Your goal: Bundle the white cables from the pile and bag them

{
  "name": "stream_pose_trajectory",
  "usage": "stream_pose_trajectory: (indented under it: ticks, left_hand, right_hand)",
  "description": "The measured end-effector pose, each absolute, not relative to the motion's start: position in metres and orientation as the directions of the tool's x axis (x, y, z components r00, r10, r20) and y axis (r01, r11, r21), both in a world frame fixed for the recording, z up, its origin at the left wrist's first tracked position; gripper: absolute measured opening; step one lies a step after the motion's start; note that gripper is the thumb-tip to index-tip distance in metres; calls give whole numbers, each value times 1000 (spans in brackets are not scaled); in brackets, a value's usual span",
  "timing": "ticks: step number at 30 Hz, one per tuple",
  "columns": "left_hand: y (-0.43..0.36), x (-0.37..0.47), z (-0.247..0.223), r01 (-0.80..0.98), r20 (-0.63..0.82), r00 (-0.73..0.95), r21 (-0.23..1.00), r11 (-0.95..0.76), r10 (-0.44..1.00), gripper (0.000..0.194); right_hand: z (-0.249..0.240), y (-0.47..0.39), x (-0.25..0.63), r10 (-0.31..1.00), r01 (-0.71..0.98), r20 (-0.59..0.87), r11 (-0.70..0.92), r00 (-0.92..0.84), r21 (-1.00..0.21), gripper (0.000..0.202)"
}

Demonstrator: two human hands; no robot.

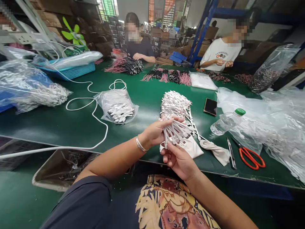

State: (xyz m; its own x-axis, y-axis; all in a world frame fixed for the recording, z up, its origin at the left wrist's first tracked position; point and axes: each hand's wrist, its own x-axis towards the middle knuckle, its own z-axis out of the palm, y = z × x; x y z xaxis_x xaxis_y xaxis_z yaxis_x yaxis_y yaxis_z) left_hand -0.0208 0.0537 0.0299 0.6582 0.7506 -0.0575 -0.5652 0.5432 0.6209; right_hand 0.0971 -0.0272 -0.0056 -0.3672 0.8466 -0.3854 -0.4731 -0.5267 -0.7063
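My left hand (pixel 157 132) is closed around a fanned bundle of short white cables (pixel 177 132) with small flat connectors on their ends. Just below it, my right hand (pixel 179 160) has its thumb and curled fingers at the connector end of one cable at the bundle's near edge. Behind both hands lies a big heap of similar white cables (pixel 175 101) on the green table (pixel 147 108). Under the bundle, a white cloth (pixel 193 148) rests at the table's front edge, and a twisted cloth strip (pixel 215 151) lies to its right.
To the right are red-handled scissors (pixel 252 157), a utility knife (pixel 231 152), a clear bottle (pixel 225 122), a phone (pixel 210 106) and plastic bags (pixel 259 124). On the left, a white cord (pixel 95 117) winds past a bag of cables (pixel 118 106). Two people work across the table.
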Motion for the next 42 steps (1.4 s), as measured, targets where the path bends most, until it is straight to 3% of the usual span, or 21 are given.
stream_pose_trajectory:
  ticks: [16, 27, 42]
  left_hand:
    - [37, -36, 25, -767, -46, 469, 473, 433, 882, 23]
    - [41, -30, 13, -802, -149, 407, 413, 431, 901, 21]
    - [41, -25, 14, -794, -131, 410, 437, 423, 903, 23]
  right_hand:
    - [-3, -37, 81, 910, -456, -236, -379, -340, -805, 28]
    - [-11, -34, 84, 851, -317, -320, -465, -416, -826, 27]
    - [-13, -41, 96, 832, -372, -351, -518, -430, -771, 35]
